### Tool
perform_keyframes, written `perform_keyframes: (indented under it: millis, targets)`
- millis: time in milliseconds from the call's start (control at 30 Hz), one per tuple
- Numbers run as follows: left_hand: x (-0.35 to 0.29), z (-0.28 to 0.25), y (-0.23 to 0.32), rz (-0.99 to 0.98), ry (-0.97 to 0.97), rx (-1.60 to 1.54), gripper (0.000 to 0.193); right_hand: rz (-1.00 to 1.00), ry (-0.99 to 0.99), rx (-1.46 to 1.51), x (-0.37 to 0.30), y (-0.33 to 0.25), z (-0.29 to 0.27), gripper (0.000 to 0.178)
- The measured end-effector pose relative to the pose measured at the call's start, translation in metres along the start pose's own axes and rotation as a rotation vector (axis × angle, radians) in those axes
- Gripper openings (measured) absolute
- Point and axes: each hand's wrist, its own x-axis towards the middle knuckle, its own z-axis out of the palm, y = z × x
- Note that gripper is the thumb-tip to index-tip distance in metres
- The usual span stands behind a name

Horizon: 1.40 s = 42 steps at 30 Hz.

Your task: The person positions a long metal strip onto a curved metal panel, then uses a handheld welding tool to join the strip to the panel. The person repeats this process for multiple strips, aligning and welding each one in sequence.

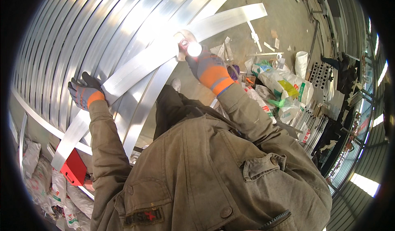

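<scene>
My left hand (87, 92), in a grey glove with an orange cuff, lies with fingers spread on a row of long silvery metal strips (61, 45). A wide flat metal bar (133, 69) crosses these strips diagonally, with my left wrist against it. My right hand (210, 69), gloved alike, is closed on a round-headed tool (181, 52). Its tan rim and reddish middle show beside the bar. Strong glare hides the rest of the tool, so its exact kind is unclear. Another flat bar (144, 95) runs under the crossing one, towards my body.
At the lower left stand a red box (75, 168) and several white plastic sacks (57, 187). Bags and packaging (279, 82) litter the floor on the right. Beyond them are a block with round holes (321, 75) and stacked metal profiles (314, 128).
</scene>
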Motion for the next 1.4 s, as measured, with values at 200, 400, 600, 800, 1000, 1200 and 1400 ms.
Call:
perform_keyframes:
  millis: [200,400,600,800,1000,1200,1400]
  targets:
    - [-0.002,-0.004,0.000,0.034,0.004,-0.005,0.079,-0.118,0.177,-0.043,0.007,-0.002,0.012,0.053]
    - [-0.003,-0.002,-0.001,0.034,-0.003,-0.008,0.076,0.083,0.014,0.053,0.002,-0.003,0.002,0.056]
    - [0.000,0.001,-0.001,0.016,0.016,0.004,0.077,0.013,-0.035,-0.130,0.007,0.000,0.009,0.052]
    - [-0.001,-0.002,0.002,0.010,0.024,-0.017,0.077,-0.109,0.106,-0.043,0.012,-0.008,-0.008,0.049]
    - [0.000,0.001,-0.003,0.034,0.029,-0.003,0.076,0.037,-0.016,0.151,-0.029,-0.006,0.004,0.047]
    - [0.001,0.000,-0.001,0.015,-0.002,-0.008,0.079,-0.079,0.061,0.062,-0.036,0.007,0.014,0.058]
    - [-0.002,-0.003,0.001,0.007,-0.005,-0.005,0.079,-0.115,0.073,0.038,-0.040,0.011,0.017,0.051]
